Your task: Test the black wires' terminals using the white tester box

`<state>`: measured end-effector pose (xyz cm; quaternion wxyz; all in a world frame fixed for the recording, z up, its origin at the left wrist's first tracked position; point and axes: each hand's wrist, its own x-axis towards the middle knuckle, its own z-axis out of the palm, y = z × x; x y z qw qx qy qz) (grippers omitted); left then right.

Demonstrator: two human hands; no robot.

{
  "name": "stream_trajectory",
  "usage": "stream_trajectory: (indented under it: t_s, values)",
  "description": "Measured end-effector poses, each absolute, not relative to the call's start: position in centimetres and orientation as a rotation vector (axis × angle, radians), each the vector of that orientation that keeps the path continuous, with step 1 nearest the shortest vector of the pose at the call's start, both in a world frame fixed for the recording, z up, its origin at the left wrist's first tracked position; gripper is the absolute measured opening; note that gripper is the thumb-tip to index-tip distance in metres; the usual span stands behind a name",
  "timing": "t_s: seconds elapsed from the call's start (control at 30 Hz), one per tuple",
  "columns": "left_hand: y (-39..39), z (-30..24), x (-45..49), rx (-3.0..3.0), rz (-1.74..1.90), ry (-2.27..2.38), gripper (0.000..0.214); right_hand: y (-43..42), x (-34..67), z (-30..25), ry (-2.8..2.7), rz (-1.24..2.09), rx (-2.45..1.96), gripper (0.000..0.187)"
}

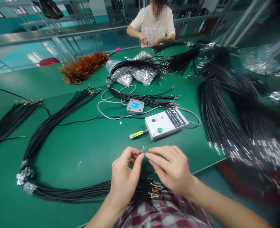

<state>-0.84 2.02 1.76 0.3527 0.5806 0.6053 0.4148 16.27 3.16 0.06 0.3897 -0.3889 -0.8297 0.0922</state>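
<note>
My left hand (127, 171) pinches the end of a thin black cable (141, 152) between thumb and forefinger. Bare copper-coloured strands stick up past the fingertips. Just to the right, my right hand (169, 166) has its fingers apart, their tips close to the cable end; nothing shows between them. Below both hands runs a bundle of black cables (78, 191) with stripped, coloured ends, curving round the left side and gathered by silvery wrapping (25, 177). Beyond my hands lies a white box (166, 123) with a green button and a yellow-labelled tip pointing left.
A small grey counter (135, 106) with a blue display sits behind the box. Farther back are bags of small metal parts (143, 68) and a brown feather duster (84, 67). Large cable bundles (216, 117) fill the right side. A person (155, 23) works across the green table (92, 152).
</note>
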Motion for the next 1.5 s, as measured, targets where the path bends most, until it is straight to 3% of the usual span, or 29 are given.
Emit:
stream_trajectory:
  t_s: [0.2,0.37,0.67,1.07,1.2,1.33,1.5]
  values:
    - [2.0,1.7,-0.7,1.489,1.068,1.570,0.009,4.4,14.8,0.5,-1.580,0.948,-1.140,0.010]
    - [1.8,1.8,-0.7,1.404,1.087,1.530,0.011,5.0,13.4,0.7,-1.248,1.435,-1.106,0.016]
    - [2.5,0.8,-1.0,0.822,1.133,1.153,0.021,4.8,12.1,-0.4,-0.695,1.903,-0.995,0.029]
    - [2.6,0.8,-0.8,0.876,1.134,1.259,0.022,5.4,12.0,-0.2,-0.697,1.953,-0.927,0.030]
    - [2.5,0.8,-0.5,1.057,1.262,1.308,0.017,5.5,12.6,0.0,-0.850,1.841,-0.979,0.033]
    - [2.8,0.5,-0.1,1.223,1.230,1.242,0.026,5.3,13.0,-0.3,-0.973,1.785,-0.989,0.038]
    - [3.4,-0.2,0.4,1.333,1.346,1.304,0.008,5.3,12.7,-0.7,-0.952,1.768,-1.026,0.042]
